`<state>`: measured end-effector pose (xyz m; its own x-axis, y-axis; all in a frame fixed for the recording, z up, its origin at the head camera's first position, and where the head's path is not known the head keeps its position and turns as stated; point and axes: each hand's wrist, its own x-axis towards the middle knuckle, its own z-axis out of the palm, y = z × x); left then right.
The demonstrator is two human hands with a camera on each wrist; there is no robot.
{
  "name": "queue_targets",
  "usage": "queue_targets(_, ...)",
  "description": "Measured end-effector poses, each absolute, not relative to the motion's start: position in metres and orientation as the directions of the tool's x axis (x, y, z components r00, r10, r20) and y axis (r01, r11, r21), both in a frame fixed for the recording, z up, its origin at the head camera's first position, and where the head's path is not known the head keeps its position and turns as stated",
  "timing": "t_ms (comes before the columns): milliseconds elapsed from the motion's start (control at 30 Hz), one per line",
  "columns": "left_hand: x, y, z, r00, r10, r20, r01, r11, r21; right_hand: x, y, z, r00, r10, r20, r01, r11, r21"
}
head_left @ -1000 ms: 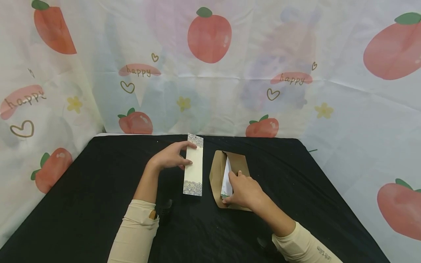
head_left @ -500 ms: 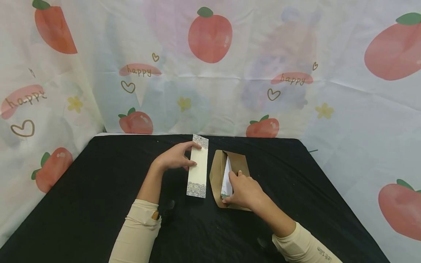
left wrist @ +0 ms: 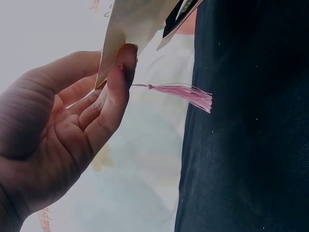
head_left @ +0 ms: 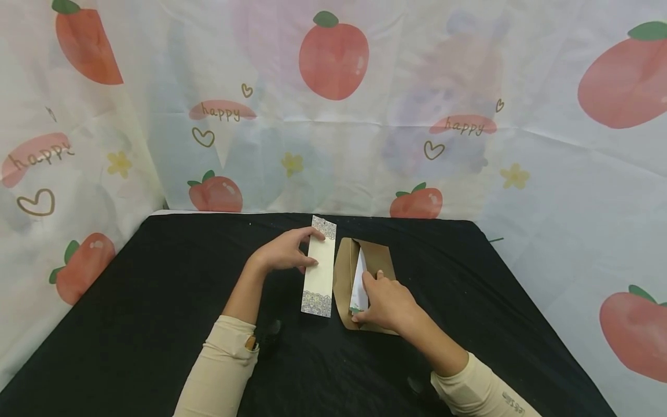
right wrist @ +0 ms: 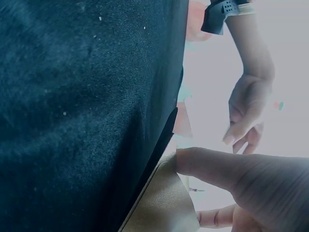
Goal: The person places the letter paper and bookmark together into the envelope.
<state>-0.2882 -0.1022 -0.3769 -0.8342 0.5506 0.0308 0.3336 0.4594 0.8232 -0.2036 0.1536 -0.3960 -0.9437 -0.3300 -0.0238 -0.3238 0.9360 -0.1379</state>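
Observation:
My left hand point(head_left: 283, 249) pinches a long cream bookmark point(head_left: 320, 278) by its left edge, thumb below and a finger higher up. Lacy patterned bands cross both ends of the bookmark. From it a pink tassel point(left wrist: 186, 95) hangs out sideways in the left wrist view. Just right of the bookmark is an open brown paper envelope point(head_left: 341, 263), its flap toward the left. A white card or paper point(head_left: 358, 289) with a little green at its lower end shows in the envelope's mouth. My right hand point(head_left: 391, 304) grips the envelope there, thumb at the lower corner; its other fingers are partly hidden.
A black cloth point(head_left: 156, 324) covers the table. Printed fabric point(head_left: 333, 156) with peaches and hearts stands behind it and along both sides. A dark wrist device point(right wrist: 215, 19) sits on the left forearm.
My left hand has carried the bookmark to the right and slightly nearer me, so it now stands close beside the envelope flap. The right hand and envelope have stayed in place.

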Motion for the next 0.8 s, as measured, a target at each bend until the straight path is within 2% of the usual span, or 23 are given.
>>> queue_targets(800, -0.289, -0.087, -0.383, -0.824, 0.566, 0.014, 0.351, 0.492, 0.797, -0.202, 0.153, -0.394, -0.943, -0.333, -0.023, -0.326, 0.933, -0.154)
